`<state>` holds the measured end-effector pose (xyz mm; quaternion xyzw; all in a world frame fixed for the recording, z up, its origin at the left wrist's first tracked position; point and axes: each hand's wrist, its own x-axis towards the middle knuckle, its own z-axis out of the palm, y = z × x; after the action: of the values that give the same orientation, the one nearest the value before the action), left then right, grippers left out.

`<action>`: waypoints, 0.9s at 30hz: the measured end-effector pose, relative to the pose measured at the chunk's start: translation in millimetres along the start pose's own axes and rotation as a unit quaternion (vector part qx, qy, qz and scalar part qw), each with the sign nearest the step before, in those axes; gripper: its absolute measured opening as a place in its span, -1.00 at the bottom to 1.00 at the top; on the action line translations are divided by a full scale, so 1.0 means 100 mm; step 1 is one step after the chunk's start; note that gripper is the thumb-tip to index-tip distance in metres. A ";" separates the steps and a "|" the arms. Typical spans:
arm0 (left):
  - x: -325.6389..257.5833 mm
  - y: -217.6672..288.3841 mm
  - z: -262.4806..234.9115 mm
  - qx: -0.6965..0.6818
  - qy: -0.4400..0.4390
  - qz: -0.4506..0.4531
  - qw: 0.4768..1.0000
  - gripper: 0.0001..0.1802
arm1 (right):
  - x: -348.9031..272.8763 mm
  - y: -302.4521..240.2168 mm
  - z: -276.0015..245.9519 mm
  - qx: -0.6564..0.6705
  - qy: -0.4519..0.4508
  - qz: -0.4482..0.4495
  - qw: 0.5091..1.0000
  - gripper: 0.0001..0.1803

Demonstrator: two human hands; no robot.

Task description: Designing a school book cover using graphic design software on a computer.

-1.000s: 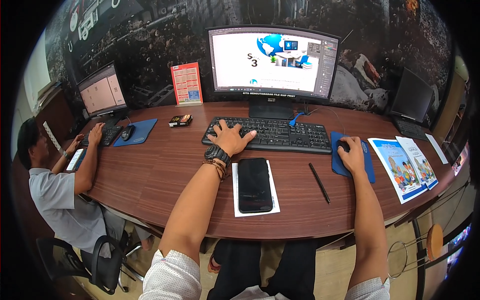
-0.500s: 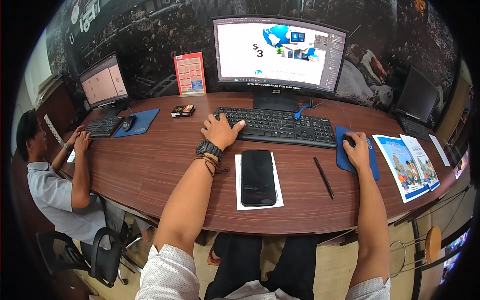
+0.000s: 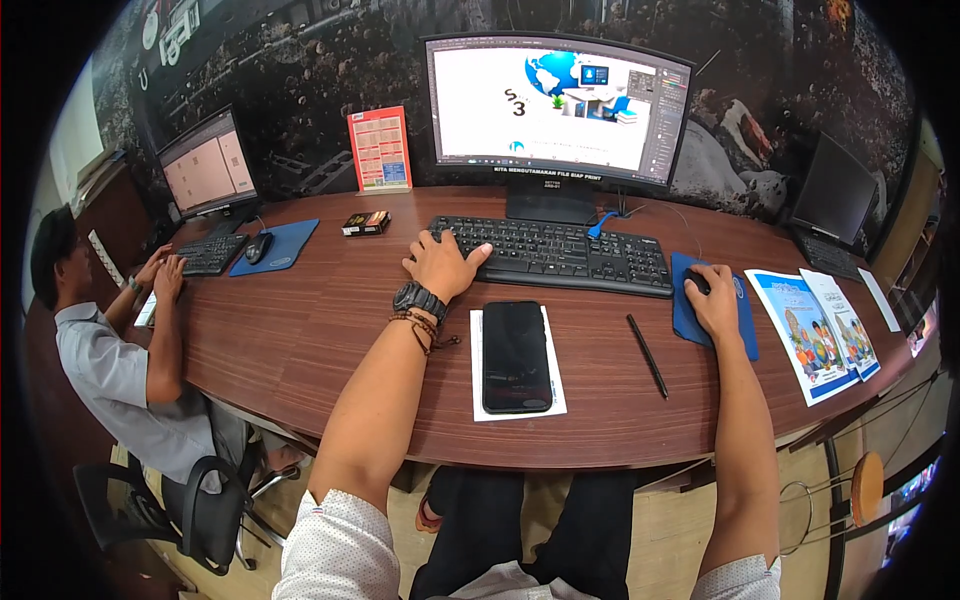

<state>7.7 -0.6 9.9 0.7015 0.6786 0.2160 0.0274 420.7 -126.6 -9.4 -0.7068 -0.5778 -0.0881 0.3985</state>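
My left hand (image 3: 441,264) lies over the left end of a black keyboard (image 3: 560,257), fingers spread and thumb stretched to the right. A dark watch and a beaded bracelet sit on that wrist. My right hand (image 3: 714,305) is wrapped over a black computer mouse (image 3: 697,284) on a blue mouse pad (image 3: 744,325). Behind the keyboard stands a curved monitor (image 3: 480,100) showing a design with a globe and a desk. Between my forearms a black phone (image 3: 516,358) rests on a white sheet (image 3: 556,385). A black stylus pen (image 3: 647,356) lies to its right.
Printed booklets (image 3: 802,335) lie right of the mouse pad. A small dark box (image 3: 366,222) and a red desk calendar (image 3: 381,150) stand left of the monitor. At the far left a co-worker (image 3: 130,350) sits at another keyboard (image 3: 209,254) and monitor (image 3: 207,165). A dark screen (image 3: 836,188) stands at right.
My hands stay in place on the keyboard and mouse. The co-worker's head and hands have shifted slightly.
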 end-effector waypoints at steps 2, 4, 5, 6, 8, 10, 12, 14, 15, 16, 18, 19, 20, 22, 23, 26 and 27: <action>0.00 0.00 0.00 0.002 0.004 0.001 1.000 -0.04 | 0.00 0.00 0.00 0.002 -0.002 0.001 1.000 -0.61; 0.00 -0.01 0.00 0.004 0.007 0.002 1.000 -0.04 | 0.01 0.01 0.01 0.004 -0.003 0.003 1.000 -0.61; 0.00 -0.01 0.00 0.004 0.008 0.002 1.000 -0.04 | 0.00 0.02 0.01 0.002 -0.004 0.002 1.000 -0.61; 0.00 0.00 -0.01 0.003 0.009 0.001 1.000 -0.05 | 0.00 0.02 0.01 0.000 -0.005 0.001 1.000 -0.61; 0.00 0.00 -0.02 0.001 0.013 -0.006 1.000 -0.05 | 0.00 -0.01 0.00 -0.006 -0.003 0.002 1.000 -0.61; 0.02 0.00 -0.03 -0.002 0.017 -0.014 1.000 -0.06 | -0.01 -0.02 -0.02 -0.012 -0.001 0.003 1.000 -0.60; 0.05 -0.04 -0.06 -0.037 0.042 -0.025 0.998 -0.09 | 0.00 -0.03 -0.01 -0.002 -0.009 0.003 1.000 -0.60; 0.06 -0.05 -0.06 -0.036 0.043 -0.028 0.998 -0.11 | 0.00 -0.02 0.00 -0.002 -0.008 0.002 1.000 -0.61; 0.06 -0.05 -0.06 -0.036 0.044 -0.031 0.998 -0.13 | 0.00 -0.02 0.00 -0.004 -0.007 0.000 1.000 -0.61; 0.06 -0.06 -0.06 -0.036 0.044 -0.031 0.998 -0.13 | 0.00 -0.02 0.00 -0.003 -0.007 0.000 1.000 -0.61; 0.06 -0.04 -0.06 -0.034 0.040 -0.028 0.998 -0.16 | 0.00 -0.02 -0.01 -0.004 -0.006 -0.002 1.000 -0.61; 0.05 -0.03 -0.07 -0.035 0.039 -0.028 0.998 -0.16 | -0.01 -0.03 -0.02 -0.004 -0.006 -0.002 1.000 -0.61; 0.04 -0.03 -0.07 -0.033 0.040 -0.026 0.998 -0.17 | -0.01 -0.04 -0.03 0.000 -0.007 -0.001 1.000 -0.61; 0.03 -0.03 -0.09 -0.031 0.040 -0.025 0.998 -0.18 | -0.01 -0.05 -0.03 0.005 -0.009 -0.001 1.000 -0.61; 0.02 -0.02 -0.10 -0.031 0.039 -0.024 0.998 -0.18 | -0.01 -0.04 -0.03 0.006 -0.007 -0.002 1.000 -0.61; 0.01 -0.01 -0.11 -0.030 0.039 -0.023 0.998 -0.19 | -0.01 -0.04 -0.02 0.007 -0.003 -0.006 1.000 -0.61; 0.02 -0.02 -0.10 -0.028 0.041 -0.023 0.998 -0.19 | -0.01 -0.03 -0.01 0.007 -0.001 -0.008 1.000 -0.61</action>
<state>2.7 -1.6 19.0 0.6749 0.6889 0.2632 0.0242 417.6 -128.6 -7.8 -0.6992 -0.5846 -0.0862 0.4024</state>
